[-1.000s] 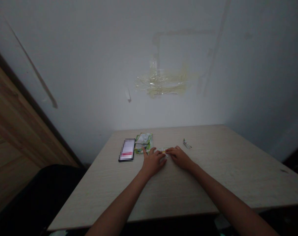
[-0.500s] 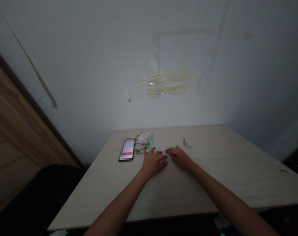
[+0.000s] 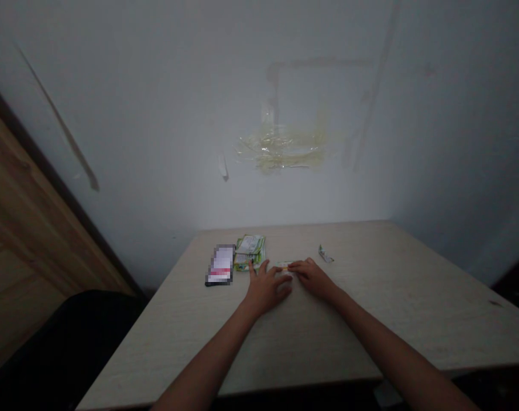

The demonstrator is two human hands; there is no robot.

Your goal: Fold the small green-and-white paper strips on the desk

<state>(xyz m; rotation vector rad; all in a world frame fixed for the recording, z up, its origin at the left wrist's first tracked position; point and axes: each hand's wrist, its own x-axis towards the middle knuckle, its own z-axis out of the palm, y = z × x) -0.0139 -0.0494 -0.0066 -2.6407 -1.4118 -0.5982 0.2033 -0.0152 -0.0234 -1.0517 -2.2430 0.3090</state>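
A small flat whitish wrapper (image 3: 285, 265) with an orange-yellow strip lies on the table between my hands, partly hidden by the fingers. My left hand (image 3: 265, 288) rests palm down with its fingers spread, some fingertips touching the wrapper's near left edge. The fingers of my right hand (image 3: 313, 275) are pressed together and bear down on the wrapper's right part. Just beyond my left fingers is a stack of green-and-white packets (image 3: 249, 245).
A phone (image 3: 220, 265) with a blurred-out screen lies left of the packets. A crumpled wrapper scrap (image 3: 325, 254) lies to the right. The pale wooden table (image 3: 370, 285) meets a wall (image 3: 156, 114) with peeling tape. A dark chair back (image 3: 66, 342) stands at the left.
The view has tilted slightly, so everything sits a little lower. My right fingers have shifted slightly rightward along the wrapper's strip; my left hand stays nearly in place.
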